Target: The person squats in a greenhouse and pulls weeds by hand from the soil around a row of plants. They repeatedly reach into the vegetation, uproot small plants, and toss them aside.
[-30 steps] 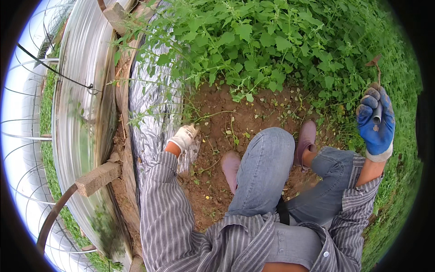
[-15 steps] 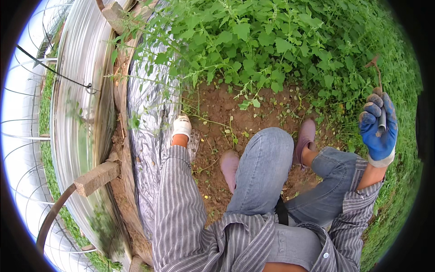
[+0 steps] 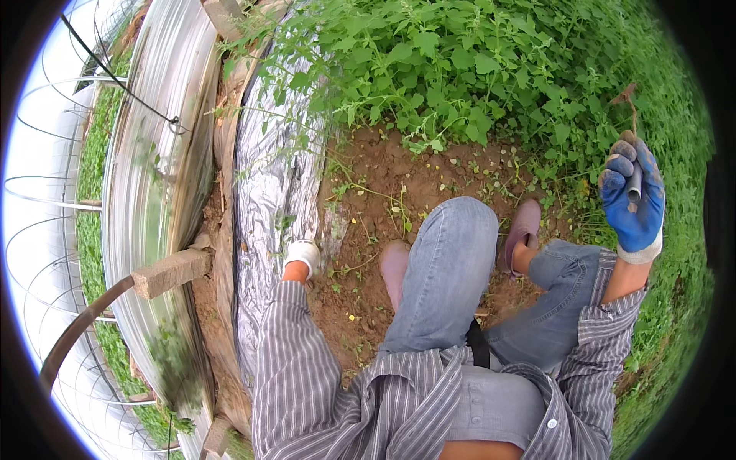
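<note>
In my right hand point(image 3: 635, 192), in a blue-coated glove, is a small hand hoe point(image 3: 635, 182); the fingers wrap its grey tubular handle, and its thin rusty head points up beside the weeds at the right. My left hand point(image 3: 303, 256), in a white glove, is low at the edge of the silvery plastic sheet point(image 3: 264, 199). Its fingers curl down out of sight, so whatever they hold is hidden. Bare brown soil point(image 3: 383, 169) with small sprigs and scattered leaves lies between the hands. Tall leafy green weeds point(image 3: 460, 69) stand just beyond it.
My knee point(image 3: 452, 253) and pink shoes point(image 3: 523, 230) are between my hands. At the left runs a clear plastic film wall point(image 3: 157, 115), with a concrete block point(image 3: 172, 274) against it and a curved brown strip. Dense greenery fills the right side.
My left hand has drawn back toward me along the sheet's edge, away from the weeds. The right hand still grips the hoe, and the view has shifted slightly.
</note>
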